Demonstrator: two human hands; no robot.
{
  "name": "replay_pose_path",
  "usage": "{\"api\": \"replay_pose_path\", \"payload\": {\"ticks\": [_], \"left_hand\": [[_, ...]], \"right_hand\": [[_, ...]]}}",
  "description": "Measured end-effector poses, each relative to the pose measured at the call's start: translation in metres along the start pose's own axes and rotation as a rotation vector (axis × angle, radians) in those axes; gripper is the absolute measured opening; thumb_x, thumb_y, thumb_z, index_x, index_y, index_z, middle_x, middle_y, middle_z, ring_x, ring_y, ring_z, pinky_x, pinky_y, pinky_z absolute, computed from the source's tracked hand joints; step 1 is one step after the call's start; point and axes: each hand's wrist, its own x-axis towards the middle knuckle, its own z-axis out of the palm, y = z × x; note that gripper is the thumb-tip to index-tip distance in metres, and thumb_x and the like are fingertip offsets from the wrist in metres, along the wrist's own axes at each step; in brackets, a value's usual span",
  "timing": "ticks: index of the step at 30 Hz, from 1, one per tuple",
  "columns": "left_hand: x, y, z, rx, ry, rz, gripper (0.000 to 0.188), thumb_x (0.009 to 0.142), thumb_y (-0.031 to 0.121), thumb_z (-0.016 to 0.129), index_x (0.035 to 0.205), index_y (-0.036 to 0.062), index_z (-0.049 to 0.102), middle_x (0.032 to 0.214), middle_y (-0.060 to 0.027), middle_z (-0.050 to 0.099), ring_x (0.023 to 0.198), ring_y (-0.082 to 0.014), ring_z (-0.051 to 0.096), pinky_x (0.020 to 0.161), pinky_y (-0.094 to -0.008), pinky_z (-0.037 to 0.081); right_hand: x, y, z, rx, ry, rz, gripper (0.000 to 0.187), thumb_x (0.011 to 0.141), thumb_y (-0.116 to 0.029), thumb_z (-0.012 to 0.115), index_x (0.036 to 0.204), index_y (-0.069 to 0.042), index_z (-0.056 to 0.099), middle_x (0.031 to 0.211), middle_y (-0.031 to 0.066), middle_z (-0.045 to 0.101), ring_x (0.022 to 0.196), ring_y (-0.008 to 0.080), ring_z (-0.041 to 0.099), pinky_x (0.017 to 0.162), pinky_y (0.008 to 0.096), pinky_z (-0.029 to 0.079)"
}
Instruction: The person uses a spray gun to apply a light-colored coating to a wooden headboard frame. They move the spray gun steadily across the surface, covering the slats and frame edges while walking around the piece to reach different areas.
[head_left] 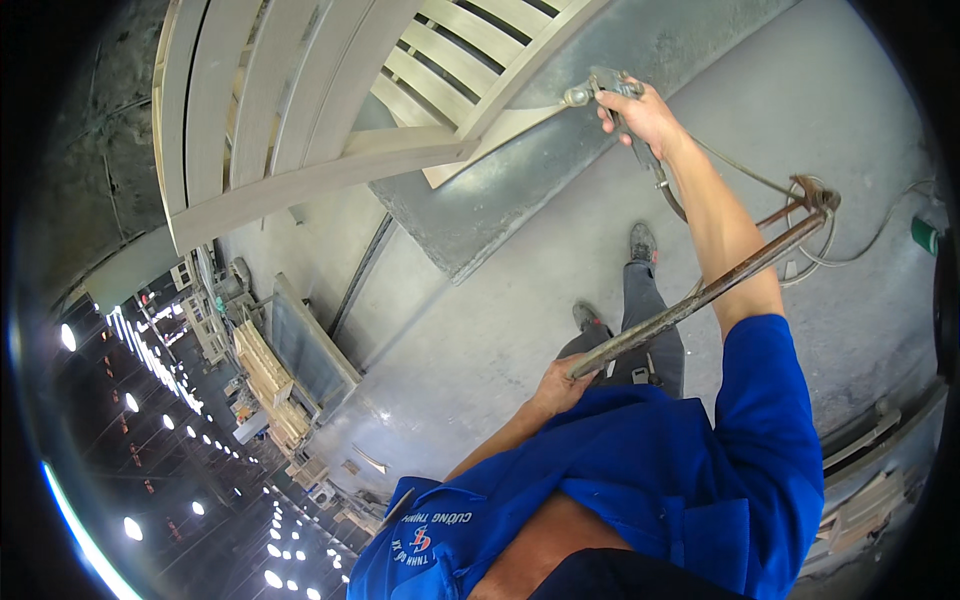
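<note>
Slatted furniture, rusty rod, spray gun

Pale slatted furniture far left; grey sheet beside it. Rusty rod slants across the middle, far end to the right, near end grasped in left hand. Spray gun far, right of the furniture, gripped in right hand, nozzle facing left.
</note>
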Motion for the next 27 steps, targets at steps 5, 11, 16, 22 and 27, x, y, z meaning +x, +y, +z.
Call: {"api": "replay_pose_path", "payload": {"ticks": [5, 11, 16, 22, 27], "left_hand": [[0.003, -0.021, -0.011, -0.002, 0.062, 0.308, 0.025, 0.094, 0.006, 0.069, 0.119, 0.0034, 0.072, 0.113, -0.0188, 0.075, 0.102, -0.035, 0.073, 0.088, -0.0378, 0.058], [0.016, -0.035, -0.031, 0.029, -0.023, 0.291, 0.025, 0.094, 0.008, 0.068, 0.118, 0.003, 0.072, 0.114, -0.0205, 0.073, 0.103, -0.0381, 0.072, 0.09, -0.0415, 0.057], [0.024, -0.035, -0.061, 0.132, -0.078, 0.335, 0.023, 0.093, 0.006, 0.067, 0.115, 0.0024, 0.072, 0.115, -0.021, 0.073, 0.105, -0.0401, 0.071, 0.092, -0.0425, 0.057], [0.033, -0.046, -0.106, 0.039, -0.104, 0.477, 0.022, 0.091, 0.003, 0.068, 0.112, 0.0022, 0.074, 0.116, -0.02, 0.075, 0.109, -0.0356, 0.073, 0.096, -0.0408, 0.057], [0.043, -0.068, -0.121, -0.004, -0.104, 0.325, 0.018, 0.091, 0.004, 0.07, 0.108, 0.0019, 0.074, 0.112, -0.0182, 0.076, 0.108, -0.0331, 0.074, 0.095, -0.0385, 0.058]], "right_hand": [[-0.025, -0.002, 0.007, 0.173, 0.03, -0.008, 0.03, 0.099, -0.026, 0.067, 0.124, -0.01, 0.062, 0.089, 0.0019, 0.067, 0.073, 0.01, 0.063, 0.047, 0.0242, 0.039], [-0.039, -0.001, 0.008, 0.421, -0.261, -0.12, 0.05, 0.1, -0.026, 0.065, 0.147, -0.012, 0.054, 0.089, 0.0038, 0.066, 0.073, 0.0117, 0.064, 0.044, 0.0219, 0.038], [-0.065, -0.003, 0.025, 0.239, -0.06, -0.081, 0.053, 0.099, -0.024, 0.067, 0.148, -0.013, 0.052, 0.088, 0.0044, 0.068, 0.069, 0.012, 0.065, 0.041, 0.023, 0.041], [-0.064, -0.021, 0.018, -0.283, 0.521, -0.399, 0.053, 0.097, -0.016, 0.069, 0.149, -0.018, 0.057, 0.11, 0.0096, 0.076, 0.091, 0.023, 0.073, 0.078, 0.0373, 0.057], [-0.016, -0.092, -0.048, -1.068, 0.819, -0.651, 0.062, 0.092, -0.016, 0.071, 0.15, -0.03, 0.053, 0.118, 0.0167, 0.071, 0.106, 0.0376, 0.071, 0.091, 0.0451, 0.059]]}}
